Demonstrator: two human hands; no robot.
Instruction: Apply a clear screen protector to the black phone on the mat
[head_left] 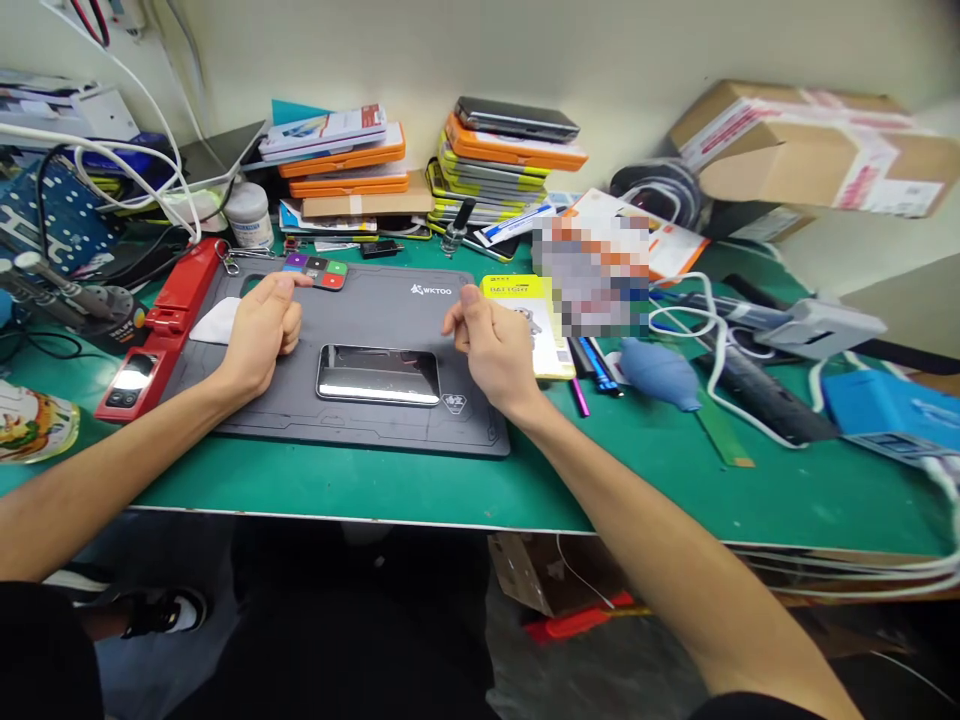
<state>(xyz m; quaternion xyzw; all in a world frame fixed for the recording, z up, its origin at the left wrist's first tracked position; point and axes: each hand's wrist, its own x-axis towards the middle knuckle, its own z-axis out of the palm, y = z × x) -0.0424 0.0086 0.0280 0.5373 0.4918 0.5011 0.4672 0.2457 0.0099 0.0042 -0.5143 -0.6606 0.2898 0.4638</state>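
A smartphone (378,376) lies flat on the dark grey work mat (375,300), between my two hands, its glossy dark face up. Left of the phone, my left hand (264,330) is curled into a loose fist over the mat, near a white cloth (216,320) and a small pad with coloured buttons (330,270). My right hand (496,345) is closed too, thumb up, over the mat's right edge beside a yellow and white battery package (559,345). No object shows in either fist, and neither hand touches the phone.
A red holder (165,310) stands along the mat's left side. To the right lie a blue air blower (660,372), pens and cables. Orange and yellow-green cases (495,165) are stacked at the wall, with a cardboard box (810,150) back right. The green table's front edge (360,516) is near me.
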